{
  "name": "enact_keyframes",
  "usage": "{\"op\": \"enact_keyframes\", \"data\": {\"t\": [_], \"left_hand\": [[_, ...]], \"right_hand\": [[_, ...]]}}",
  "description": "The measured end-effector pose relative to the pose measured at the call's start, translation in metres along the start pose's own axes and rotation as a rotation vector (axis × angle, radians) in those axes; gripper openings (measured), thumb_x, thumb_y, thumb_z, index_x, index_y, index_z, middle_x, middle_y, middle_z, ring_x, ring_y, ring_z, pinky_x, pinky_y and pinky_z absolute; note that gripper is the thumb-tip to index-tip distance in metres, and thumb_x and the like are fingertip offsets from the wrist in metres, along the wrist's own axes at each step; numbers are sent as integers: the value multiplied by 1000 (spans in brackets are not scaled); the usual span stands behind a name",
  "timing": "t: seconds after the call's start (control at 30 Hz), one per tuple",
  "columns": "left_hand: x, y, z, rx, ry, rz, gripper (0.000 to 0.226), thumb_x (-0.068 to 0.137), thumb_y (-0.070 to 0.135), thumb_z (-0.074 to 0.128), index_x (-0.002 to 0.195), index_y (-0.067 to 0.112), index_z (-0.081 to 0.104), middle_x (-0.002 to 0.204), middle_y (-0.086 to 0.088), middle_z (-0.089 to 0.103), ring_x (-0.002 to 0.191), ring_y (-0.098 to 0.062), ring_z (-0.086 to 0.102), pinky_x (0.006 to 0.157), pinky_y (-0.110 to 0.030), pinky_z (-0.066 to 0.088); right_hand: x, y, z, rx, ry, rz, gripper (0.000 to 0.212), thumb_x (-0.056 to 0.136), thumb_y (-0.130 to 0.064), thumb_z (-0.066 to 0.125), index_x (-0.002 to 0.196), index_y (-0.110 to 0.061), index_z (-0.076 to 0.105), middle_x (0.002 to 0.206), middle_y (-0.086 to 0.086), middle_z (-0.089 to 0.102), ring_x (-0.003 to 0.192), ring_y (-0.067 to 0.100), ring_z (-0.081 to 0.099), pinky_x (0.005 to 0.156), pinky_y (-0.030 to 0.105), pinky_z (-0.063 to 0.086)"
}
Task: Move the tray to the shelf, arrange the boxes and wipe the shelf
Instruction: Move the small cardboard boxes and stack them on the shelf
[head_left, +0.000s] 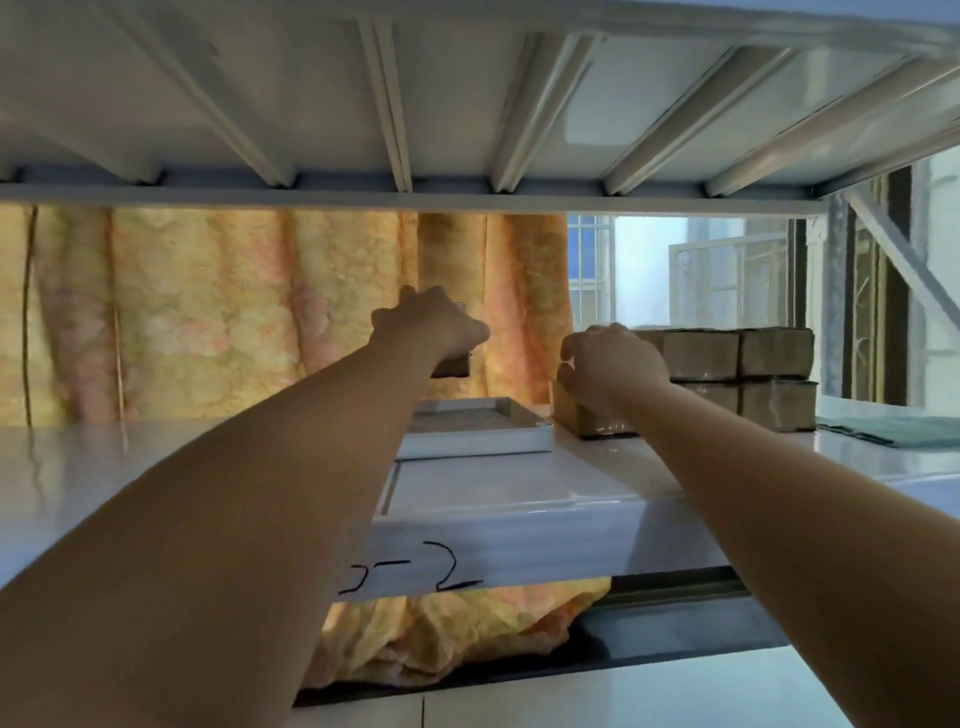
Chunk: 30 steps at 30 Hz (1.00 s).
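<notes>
Boxes (737, 374) stand in a brown stack at the right of the white shelf (519, 488). Another box (576, 415) sits on the shelf, touching the stack, and the right hand (613, 364) grips its top. The left hand (434, 325) holds a small box (454, 366) up above the white tray (483, 444), which lies on the shelf. A green cloth (893, 431) lies at the far right.

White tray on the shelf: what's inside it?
The tray shows only bare floor; the left forearm covers its left part. The left hand holds a box above it.
</notes>
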<state>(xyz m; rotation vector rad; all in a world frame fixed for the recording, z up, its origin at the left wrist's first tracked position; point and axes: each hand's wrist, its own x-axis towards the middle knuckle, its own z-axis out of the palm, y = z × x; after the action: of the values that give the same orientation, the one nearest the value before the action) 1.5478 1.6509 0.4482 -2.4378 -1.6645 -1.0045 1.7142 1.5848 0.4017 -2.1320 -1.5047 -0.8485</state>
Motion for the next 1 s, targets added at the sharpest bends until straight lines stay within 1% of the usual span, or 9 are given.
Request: {"op": "enact_keyframes", "data": {"t": [0.13, 0.23, 0.3, 0.4, 0.53, 0.7, 0.77, 0.87, 1.0], "left_hand": [[4, -35, -4, 28, -60, -72, 71, 80, 60, 48, 135, 16, 44, 134, -11, 45, 120, -31, 46, 101, -42, 36], [5, -53, -2, 27, -53, -89, 66, 77, 60, 48, 123, 13, 54, 121, -10, 55, 111, -31, 53, 95, -40, 38], [4, -61, -1, 19, -33, -93, 64, 77, 58, 47, 122, 12, 55, 121, -11, 56, 110, -32, 54, 94, -40, 40], [4, -70, 1, 14, -14, -86, 68, 77, 62, 45, 124, 13, 54, 123, -11, 56, 111, -32, 54, 96, -41, 42], [3, -75, 7, -9, -7, -67, 69, 79, 64, 44, 123, 12, 54, 124, -12, 55, 111, -33, 53, 97, -43, 43], [1, -72, 17, -85, 10, -37, 63, 74, 61, 45, 112, 13, 58, 111, -10, 59, 103, -33, 56, 83, -39, 46], [1, -69, 21, -107, 10, -25, 64, 71, 61, 44, 112, 13, 58, 110, -10, 59, 101, -33, 57, 81, -38, 47], [1, -62, 25, -92, 23, -15, 66, 73, 60, 45, 119, 15, 56, 116, -11, 57, 104, -35, 56, 85, -41, 48], [3, -58, 27, -6, 66, 12, 64, 83, 55, 44, 134, 17, 47, 132, -10, 48, 115, -37, 50, 91, -42, 46]], "right_hand": [[4, -12, 5, -21, -207, 131, 21, 92, -26, 45, 104, -15, 57, 107, 8, 59, 98, 28, 53, 70, 32, 40], [4, -18, 6, -51, -315, 258, 23, 91, -31, 47, 108, -19, 56, 102, 8, 55, 106, 32, 53, 83, 39, 37], [6, -22, 7, -67, -380, 323, 29, 89, -31, 47, 116, -22, 52, 114, 9, 55, 115, 34, 47, 93, 44, 35], [8, -23, 9, -124, -453, 366, 38, 87, -31, 47, 124, -25, 47, 126, 9, 50, 120, 33, 40, 96, 44, 32], [10, -20, 10, -116, -460, 394, 38, 85, -38, 44, 119, -22, 47, 123, 12, 49, 116, 33, 34, 96, 45, 28], [8, -15, 15, -53, -464, 415, 54, 86, -44, 45, 138, -31, 39, 139, 11, 32, 127, 41, 28, 106, 52, 20], [7, -13, 15, -19, -436, 426, 55, 86, -44, 49, 139, -33, 39, 139, 10, 31, 128, 39, 30, 107, 51, 23], [7, -10, 15, 70, -355, 442, 57, 84, -51, 53, 135, -28, 45, 138, 11, 31, 125, 38, 32, 104, 48, 32], [8, -12, 10, 178, -172, 404, 52, 79, -54, 60, 123, -26, 58, 139, 12, 33, 126, 39, 32, 100, 50, 33]]}}
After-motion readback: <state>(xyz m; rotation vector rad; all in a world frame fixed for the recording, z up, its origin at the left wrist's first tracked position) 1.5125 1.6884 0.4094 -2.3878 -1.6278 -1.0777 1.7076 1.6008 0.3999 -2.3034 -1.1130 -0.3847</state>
